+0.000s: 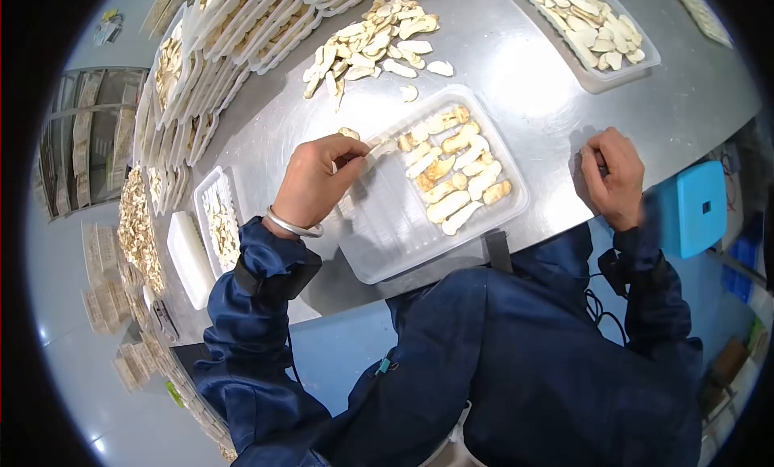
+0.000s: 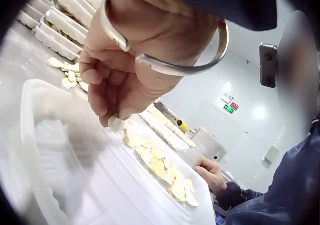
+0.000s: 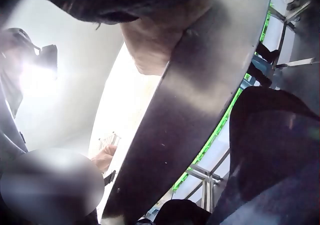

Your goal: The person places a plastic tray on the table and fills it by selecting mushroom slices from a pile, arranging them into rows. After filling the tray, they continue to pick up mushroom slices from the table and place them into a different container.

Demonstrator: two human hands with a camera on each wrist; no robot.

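Over the clear plastic tray, my left hand pinches a pale mushroom slice between thumb and fingertips. A metal bangle circles that wrist. Rows of sliced mushrooms, cream with brown edges, lie in the tray's right half; its left half shows bare ribbed plastic. Behind the tray spreads a loose pile of mushroom slices. To the right of the tray, my right hand rests near the table's front edge, fingers loosely curled with nothing in them. The right wrist view is largely washed out by glare.
Stacked trays of slices rise at the left back of the metal table. Another filled tray stands at the back right. A small white tray lies at left. A blue bin is beside the table on the right.
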